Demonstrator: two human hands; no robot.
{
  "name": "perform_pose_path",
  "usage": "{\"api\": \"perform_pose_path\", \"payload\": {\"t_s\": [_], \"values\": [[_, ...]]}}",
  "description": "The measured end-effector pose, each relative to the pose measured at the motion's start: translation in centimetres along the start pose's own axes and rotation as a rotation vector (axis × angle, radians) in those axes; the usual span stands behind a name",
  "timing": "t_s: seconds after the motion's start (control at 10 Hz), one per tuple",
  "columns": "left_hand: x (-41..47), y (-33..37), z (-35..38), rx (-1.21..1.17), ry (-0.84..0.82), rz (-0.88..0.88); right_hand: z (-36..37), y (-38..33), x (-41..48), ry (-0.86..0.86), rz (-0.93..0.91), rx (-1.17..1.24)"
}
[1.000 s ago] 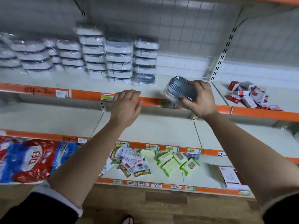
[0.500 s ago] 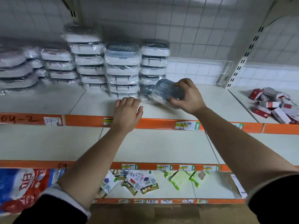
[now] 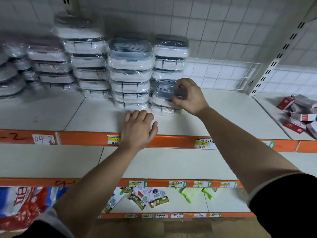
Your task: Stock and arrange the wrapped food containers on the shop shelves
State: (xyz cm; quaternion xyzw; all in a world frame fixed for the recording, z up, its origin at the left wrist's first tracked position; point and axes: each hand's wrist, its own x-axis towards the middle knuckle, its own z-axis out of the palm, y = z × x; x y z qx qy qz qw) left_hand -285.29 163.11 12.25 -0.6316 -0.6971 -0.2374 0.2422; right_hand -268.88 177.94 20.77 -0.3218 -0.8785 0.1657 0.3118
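right hand (image 3: 190,97) hides container (image 3: 164,91) end; far-left stacks (image 3: 10,73) blurred

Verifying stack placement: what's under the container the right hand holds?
One wrapped container lies on the shelf beneath the held container, which the right hand grips tilted. Contact between them is unclear; the lower part of the stack behind is covered.

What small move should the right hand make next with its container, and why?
Probably level the wrapped container and set it on the shelf, close against the rightmost stack, then let go. The right hand grips it tilted, lid toward the camera, in front of that stack's lower boxes; the shelf to its right is bare.
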Motion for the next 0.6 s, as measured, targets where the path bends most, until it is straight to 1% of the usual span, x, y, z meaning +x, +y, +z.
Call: {"api": "perform_pose_path", "payload": {"t_s": [0.1,0.2,0.3,0.4,0.5,0.6], "values": [[0.0,0.0,0.2,0.018,0.039,0.025,0.8,0.5,0.1,0.012,-0.044,-0.050],[-0.1,0.0,0.1,0.010,0.036,0.027,1.4,0.5,-0.3,0.059,-0.003,-0.150],[0.0,0.1,-0.2,0.003,-0.003,0.013,1.7,0.1,-1.0,0.057,0.025,-0.246],[0.0,0.2,-0.5,-0.009,-0.053,0.001,1.8,-0.6,-1.8,0.008,0.089,-0.287],[0.1,0.1,-0.9,-0.045,-0.093,-0.023,1.7,-1.1,-2.8,0.008,0.118,-0.270],[0.0,0.2,-1.9,-0.077,-0.086,-0.049,1.2,-2.2,-4.0,0.124,0.097,-0.198]]}}
